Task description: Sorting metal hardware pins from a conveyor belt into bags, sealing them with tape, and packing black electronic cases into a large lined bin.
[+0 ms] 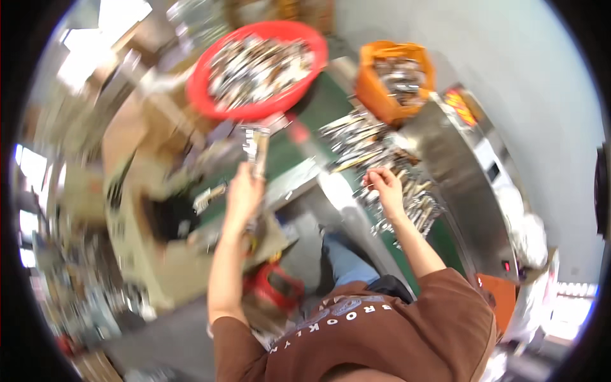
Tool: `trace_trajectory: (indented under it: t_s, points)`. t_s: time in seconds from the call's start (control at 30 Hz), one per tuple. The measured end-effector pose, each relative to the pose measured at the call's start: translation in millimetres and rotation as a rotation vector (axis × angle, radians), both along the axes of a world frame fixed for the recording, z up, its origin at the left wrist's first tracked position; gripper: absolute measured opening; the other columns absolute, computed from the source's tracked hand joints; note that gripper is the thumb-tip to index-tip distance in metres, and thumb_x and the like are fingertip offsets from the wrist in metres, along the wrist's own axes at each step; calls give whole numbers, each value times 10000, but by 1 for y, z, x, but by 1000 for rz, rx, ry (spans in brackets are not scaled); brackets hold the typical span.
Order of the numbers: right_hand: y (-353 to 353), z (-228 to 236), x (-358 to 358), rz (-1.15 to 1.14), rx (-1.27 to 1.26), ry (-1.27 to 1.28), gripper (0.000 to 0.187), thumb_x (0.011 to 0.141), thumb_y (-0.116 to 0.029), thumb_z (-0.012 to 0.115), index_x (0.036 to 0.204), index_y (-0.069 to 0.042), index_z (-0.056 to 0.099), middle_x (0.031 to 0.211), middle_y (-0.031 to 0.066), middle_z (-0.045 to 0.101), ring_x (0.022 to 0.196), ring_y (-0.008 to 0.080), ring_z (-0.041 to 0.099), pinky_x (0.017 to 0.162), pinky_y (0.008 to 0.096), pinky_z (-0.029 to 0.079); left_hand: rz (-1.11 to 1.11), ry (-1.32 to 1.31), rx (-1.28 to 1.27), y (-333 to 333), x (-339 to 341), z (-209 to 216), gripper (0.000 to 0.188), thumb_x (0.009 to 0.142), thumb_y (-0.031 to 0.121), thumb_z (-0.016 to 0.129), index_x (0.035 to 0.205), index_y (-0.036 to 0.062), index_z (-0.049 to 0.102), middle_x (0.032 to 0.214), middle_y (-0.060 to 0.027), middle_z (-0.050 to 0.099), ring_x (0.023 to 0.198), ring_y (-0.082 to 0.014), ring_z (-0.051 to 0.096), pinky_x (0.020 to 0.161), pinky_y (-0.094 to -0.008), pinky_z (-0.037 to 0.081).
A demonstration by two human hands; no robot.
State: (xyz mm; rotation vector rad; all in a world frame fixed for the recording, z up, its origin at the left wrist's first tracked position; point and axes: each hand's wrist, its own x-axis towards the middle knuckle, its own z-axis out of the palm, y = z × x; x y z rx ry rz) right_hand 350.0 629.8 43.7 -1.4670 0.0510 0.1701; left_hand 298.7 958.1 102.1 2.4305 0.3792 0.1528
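My left hand (244,194) is closed around the lower end of a slim packet (258,149) in shiny clear wrap, pale and brownish inside. The packet points away from me, below the red basin; blur hides what it contains. Over on the right, my right hand (386,188) hovers at a heap of similar slim packets (356,143) on a green work surface (324,102). Its fingers are curled together, and whatever they may hold is too small to make out. Another small packet (210,197) lies to the left of my left hand.
A red basin (197,95) full of slim packets stands at the far side, with an orange basket (369,95) of packets to its right. A metal machine housing (458,165) borders the right side. Cardboard boxes (153,274) stand at the left, and a red stool (273,286) is below.
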Motion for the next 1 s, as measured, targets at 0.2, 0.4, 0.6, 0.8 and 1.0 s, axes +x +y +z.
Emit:
trace_trajectory:
  t_s: [0.2,0.4,0.6,0.8,1.0]
  points:
    - [-203,46,137,-402,-269,-226,178,893,-167,514,921,-6,585,746,40,602,669,91,563,601,225,448,-56,25,761,55,263,11,628,776,227,618,1275,-38,344,1078,-258,543,988,-372,541,824,-456,450]
    - [-340,-37,295,-468,-624,442,298,845,-291,542,884,0,592,729,99,618,626,189,612,533,287,479,-145,-335,576,21,305,-63,657,797,137,597,1299,-106,250,1291,-297,347,1207,-407,325,1020,-444,254]
    - [-405,-179,346,-257,-1339,408,466,772,-323,594,1033,62,566,1002,216,616,902,345,602,743,428,491,-416,-54,344,-100,188,-108,576,718,22,582,1247,-44,363,1220,-226,404,1162,-364,363,1012,-427,261]
    - [-387,-126,363,-701,-467,662,315,713,-326,653,742,-16,602,653,96,572,497,199,525,462,379,462,-765,22,282,-247,212,-159,499,700,71,601,1174,13,457,1186,-157,474,1149,-331,405,966,-446,315]
    - [-323,-140,365,-378,-629,555,610,615,-451,738,967,36,628,996,170,612,874,270,596,769,343,474,-946,-121,694,-350,253,-239,407,764,182,535,1150,54,519,1205,-106,467,1151,-303,384,963,-484,297]
